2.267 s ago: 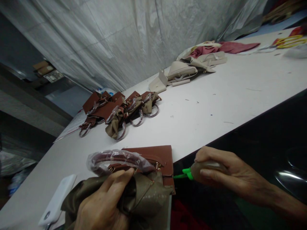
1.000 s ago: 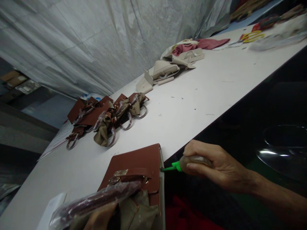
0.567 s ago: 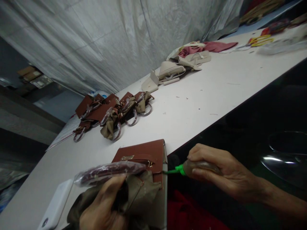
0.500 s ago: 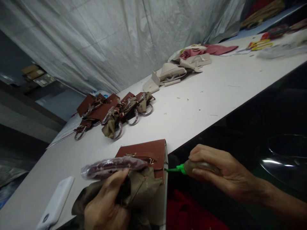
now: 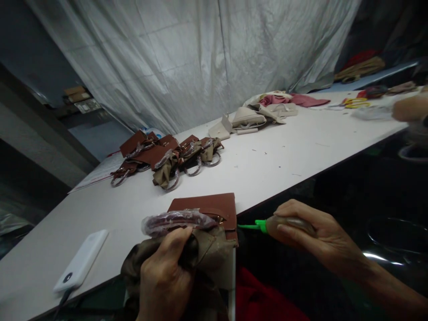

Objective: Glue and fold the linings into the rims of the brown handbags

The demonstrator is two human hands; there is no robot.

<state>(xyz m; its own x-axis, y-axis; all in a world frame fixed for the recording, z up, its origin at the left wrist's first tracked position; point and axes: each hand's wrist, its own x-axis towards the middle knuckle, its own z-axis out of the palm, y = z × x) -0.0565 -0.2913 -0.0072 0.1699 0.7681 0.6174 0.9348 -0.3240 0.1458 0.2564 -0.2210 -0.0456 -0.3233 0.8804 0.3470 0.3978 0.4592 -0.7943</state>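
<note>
A brown handbag (image 5: 210, 204) with an olive lining (image 5: 209, 247) and a plastic-wrapped handle (image 5: 179, 221) lies at the near edge of the table. My left hand (image 5: 167, 272) is closed on the bag's lining, just below the wrapped handle. In my right hand (image 5: 310, 232) is a squeeze bottle (image 5: 284, 225) with a thin green nozzle (image 5: 252, 226). The nozzle tip points left at the bag's right side edge; whether it touches the edge I cannot tell.
Several brown handbags (image 5: 157, 154) lie in a group on the white table (image 5: 261, 178). Pale beige bag pieces (image 5: 249, 118), pink cloth (image 5: 307, 100) and yellow-handled scissors (image 5: 356, 103) sit farther back. A white power bank (image 5: 82, 261) with a cable is at left. Another person's hand (image 5: 409, 109) appears at far right.
The view has tilted and shifted, so the table items sit lower and farther right. Both hands keep their holds. Another person's hand has come into view at the far right.
</note>
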